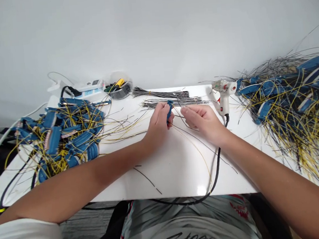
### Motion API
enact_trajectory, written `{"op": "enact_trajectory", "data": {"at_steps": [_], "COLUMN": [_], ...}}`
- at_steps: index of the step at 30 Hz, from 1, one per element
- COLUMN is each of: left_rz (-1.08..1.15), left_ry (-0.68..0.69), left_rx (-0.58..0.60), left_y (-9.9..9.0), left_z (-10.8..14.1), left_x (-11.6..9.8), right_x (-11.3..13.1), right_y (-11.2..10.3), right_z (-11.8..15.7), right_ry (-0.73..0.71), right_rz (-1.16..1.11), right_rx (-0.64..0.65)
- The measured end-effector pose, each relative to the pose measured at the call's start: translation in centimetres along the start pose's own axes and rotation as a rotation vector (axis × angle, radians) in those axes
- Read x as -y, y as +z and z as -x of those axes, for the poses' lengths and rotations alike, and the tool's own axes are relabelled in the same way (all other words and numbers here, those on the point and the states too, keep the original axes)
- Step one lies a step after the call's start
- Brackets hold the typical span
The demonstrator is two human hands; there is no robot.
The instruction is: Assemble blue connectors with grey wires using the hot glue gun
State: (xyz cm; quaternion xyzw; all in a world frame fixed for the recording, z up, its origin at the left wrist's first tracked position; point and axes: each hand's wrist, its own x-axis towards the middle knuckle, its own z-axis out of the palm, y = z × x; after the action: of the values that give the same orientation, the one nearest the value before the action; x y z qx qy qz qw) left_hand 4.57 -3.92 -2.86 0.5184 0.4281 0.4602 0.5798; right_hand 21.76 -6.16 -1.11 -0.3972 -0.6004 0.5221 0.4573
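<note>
Over the middle of the table, my left hand (pixel 159 121) is closed around a small blue piece (pixel 169 109) with thin yellow and black wires (pixel 200 153) trailing from it. Just to its right, my right hand (pixel 204 121) has thumb and forefinger pinched together at a thin dark wire (pixel 178 102). The exact grip point is too small to make out. Behind both hands lie two bundles of grey wires (pixel 160 93). Close beyond my right hand stands a white pistol-shaped electric tool (pixel 224 95) with a red switch.
A heap of blue pieces with yellow wires (pixel 53 140) covers the left side; a larger wired pile (pixel 294 104) fills the right. At the back left are a power strip (pixel 90 89) and a round container (pixel 122 91) with yellow-handled tools. A thick black cord (pixel 218 166) crosses the front edge.
</note>
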Motion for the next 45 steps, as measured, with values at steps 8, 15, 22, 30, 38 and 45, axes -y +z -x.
{"op": "enact_trajectory", "data": {"at_steps": [8,15,22,30,38,45], "left_rz": [-0.001,-0.003,-0.015,-0.039,-0.018,-0.033], "left_ry": [0.011,0.019,0.013,0.008,-0.003,0.004], "left_rx": [0.003,0.022,0.022,0.04,0.061,0.071], "left_y": [0.2,0.1,0.1,0.0,0.1,0.1], "left_z": [-0.1,0.0,0.0,0.0,0.1,0.0], "left_x": [0.2,0.2,0.1,-0.1,-0.4,-0.2], "right_x": [0.6,0.7,0.8,0.7,-0.3,-0.1], "right_y": [-0.2,-0.4,-0.9,-1.3,-2.1,-1.9], "right_z": [0.2,0.7,0.4,0.1,-0.1,-0.3], "right_ry": [-0.099,-0.087,-0.101,-0.052,0.02,0.17], "right_rz": [0.259,0.492,0.452,0.338,0.235,0.065], "right_rx": [-0.033,-0.097,-0.083,-0.091,0.046,0.125]}}
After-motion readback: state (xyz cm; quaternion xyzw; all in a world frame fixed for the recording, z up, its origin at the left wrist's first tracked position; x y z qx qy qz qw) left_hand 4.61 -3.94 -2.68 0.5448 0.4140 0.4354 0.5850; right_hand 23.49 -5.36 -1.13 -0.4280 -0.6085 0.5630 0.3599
